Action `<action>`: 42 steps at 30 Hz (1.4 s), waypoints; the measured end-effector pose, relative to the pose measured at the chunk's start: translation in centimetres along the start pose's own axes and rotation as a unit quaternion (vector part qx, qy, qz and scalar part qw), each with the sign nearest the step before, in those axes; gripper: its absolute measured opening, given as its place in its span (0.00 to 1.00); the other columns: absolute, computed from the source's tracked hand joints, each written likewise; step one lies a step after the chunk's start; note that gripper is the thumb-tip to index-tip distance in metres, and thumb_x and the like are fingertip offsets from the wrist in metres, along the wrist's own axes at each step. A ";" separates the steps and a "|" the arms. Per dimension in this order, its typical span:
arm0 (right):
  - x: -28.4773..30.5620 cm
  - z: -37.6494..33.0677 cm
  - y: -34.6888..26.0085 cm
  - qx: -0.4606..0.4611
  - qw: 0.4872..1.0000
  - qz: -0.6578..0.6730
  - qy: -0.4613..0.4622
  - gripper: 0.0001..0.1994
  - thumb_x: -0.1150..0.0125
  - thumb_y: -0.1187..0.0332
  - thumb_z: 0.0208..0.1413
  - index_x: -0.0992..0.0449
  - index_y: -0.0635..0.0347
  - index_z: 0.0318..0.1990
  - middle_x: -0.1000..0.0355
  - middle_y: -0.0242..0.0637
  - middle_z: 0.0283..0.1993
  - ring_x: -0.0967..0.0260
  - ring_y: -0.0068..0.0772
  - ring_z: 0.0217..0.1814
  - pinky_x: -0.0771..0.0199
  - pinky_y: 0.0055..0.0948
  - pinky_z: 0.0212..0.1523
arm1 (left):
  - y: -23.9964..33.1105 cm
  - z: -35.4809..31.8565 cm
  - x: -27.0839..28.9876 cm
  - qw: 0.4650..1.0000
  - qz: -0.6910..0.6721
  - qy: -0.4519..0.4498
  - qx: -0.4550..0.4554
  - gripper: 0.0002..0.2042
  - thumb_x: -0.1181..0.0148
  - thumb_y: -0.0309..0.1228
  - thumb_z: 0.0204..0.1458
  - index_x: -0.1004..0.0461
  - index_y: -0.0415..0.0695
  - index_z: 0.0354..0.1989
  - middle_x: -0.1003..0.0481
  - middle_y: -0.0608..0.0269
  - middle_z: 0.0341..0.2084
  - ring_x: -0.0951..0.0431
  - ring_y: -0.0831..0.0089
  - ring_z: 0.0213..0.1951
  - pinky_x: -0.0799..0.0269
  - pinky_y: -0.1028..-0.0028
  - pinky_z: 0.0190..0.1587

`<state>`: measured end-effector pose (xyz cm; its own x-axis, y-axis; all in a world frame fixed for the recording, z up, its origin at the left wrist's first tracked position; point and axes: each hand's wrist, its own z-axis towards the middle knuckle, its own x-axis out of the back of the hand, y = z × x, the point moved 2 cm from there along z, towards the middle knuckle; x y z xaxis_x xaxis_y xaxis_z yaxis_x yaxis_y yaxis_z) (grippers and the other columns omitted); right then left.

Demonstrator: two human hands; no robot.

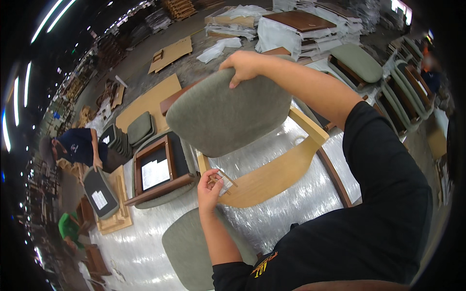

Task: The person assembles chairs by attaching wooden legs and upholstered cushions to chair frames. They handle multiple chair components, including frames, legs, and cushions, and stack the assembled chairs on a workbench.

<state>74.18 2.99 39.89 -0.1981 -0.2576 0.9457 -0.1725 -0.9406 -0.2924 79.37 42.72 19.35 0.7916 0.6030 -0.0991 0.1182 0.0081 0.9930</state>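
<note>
My right hand (242, 67) is closed over the far edge of a grey-green upholstered chair seat (230, 114), which is tilted up, its padded face toward me. Below it lies a light wooden chair frame (274, 177) with a wide curved backrest panel. Near the panel's left end, my left hand (210, 191) pinches several thin brown sticks (228, 178) with something whitish among them. Their exact kind is too small to make out. Another grey-green seat (187, 247) lies padded side up beside my left forearm.
Silvery film covers the worktable (141, 252). Left of me lies an upturned seat with a dark wooden frame (154, 169). A co-worker (80, 145) at the far left touches another seat (100, 191). More seats (357, 63) are stacked on the right; cardboard sheets (150, 104) lie beyond.
</note>
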 end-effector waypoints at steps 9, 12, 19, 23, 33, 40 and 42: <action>2.9 5.8 0.7 -0.013 0.996 0.055 0.076 0.26 0.20 0.69 0.44 0.17 0.57 0.55 0.17 0.40 0.48 0.21 0.40 0.51 0.24 0.36 0.56 | -1.1 -0.1 0.7 0.997 -0.038 -0.003 -0.065 0.19 0.36 0.16 0.55 0.24 0.41 0.56 0.28 0.71 0.41 0.25 0.80 0.43 0.27 0.76 0.49; 3.6 7.2 0.7 -0.029 0.996 0.050 0.074 0.27 0.21 0.69 0.45 0.17 0.57 0.57 0.17 0.38 0.48 0.22 0.37 0.51 0.25 0.35 0.58 | -0.9 0.1 0.6 0.997 -0.047 -0.017 -0.065 0.19 0.36 0.17 0.55 0.25 0.41 0.56 0.28 0.70 0.41 0.24 0.79 0.43 0.26 0.75 0.50; 1.1 8.8 1.2 -0.060 0.996 0.062 0.035 0.29 0.21 0.68 0.46 0.18 0.55 0.60 0.17 0.39 0.52 0.23 0.36 0.56 0.27 0.33 0.60 | -1.0 0.0 1.1 0.999 -0.011 -0.003 -0.033 0.19 0.35 0.18 0.55 0.24 0.42 0.56 0.28 0.69 0.40 0.23 0.78 0.42 0.24 0.75 0.47; 0.8 9.3 2.6 -0.032 0.994 0.100 0.037 0.29 0.22 0.69 0.46 0.18 0.57 0.60 0.17 0.39 0.53 0.23 0.36 0.56 0.28 0.32 0.61 | -1.0 0.0 1.2 0.998 -0.034 -0.001 -0.055 0.19 0.35 0.19 0.55 0.24 0.42 0.56 0.27 0.69 0.39 0.22 0.78 0.42 0.24 0.75 0.46; -1.3 14.0 6.5 -0.060 0.991 0.114 0.027 0.30 0.23 0.68 0.49 0.20 0.54 0.63 0.19 0.39 0.58 0.24 0.38 0.60 0.30 0.33 0.64 | -1.0 0.5 1.0 0.998 -0.005 -0.022 -0.057 0.19 0.35 0.18 0.55 0.24 0.41 0.56 0.27 0.68 0.39 0.22 0.77 0.40 0.22 0.75 0.40; -2.4 15.8 6.6 -0.086 0.990 0.114 0.012 0.34 0.23 0.64 0.48 0.23 0.51 0.66 0.22 0.41 0.62 0.26 0.42 0.64 0.30 0.37 0.66 | -0.9 0.6 0.8 0.998 -0.036 -0.002 -0.041 0.19 0.35 0.17 0.54 0.24 0.40 0.55 0.28 0.66 0.39 0.22 0.78 0.38 0.23 0.76 0.38; -1.6 14.0 5.7 -0.075 0.992 0.105 0.008 0.34 0.24 0.64 0.48 0.23 0.51 0.66 0.22 0.40 0.62 0.26 0.42 0.65 0.30 0.38 0.66 | -1.1 0.6 0.8 0.999 -0.024 0.007 -0.046 0.18 0.35 0.17 0.54 0.23 0.40 0.54 0.27 0.66 0.39 0.22 0.78 0.38 0.24 0.77 0.38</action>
<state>87.06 -5.03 38.71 -0.2597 -0.4403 0.8595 -0.2669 -0.8227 -0.5020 80.25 42.68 18.12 0.7778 0.6112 -0.1464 0.0995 0.1102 0.9889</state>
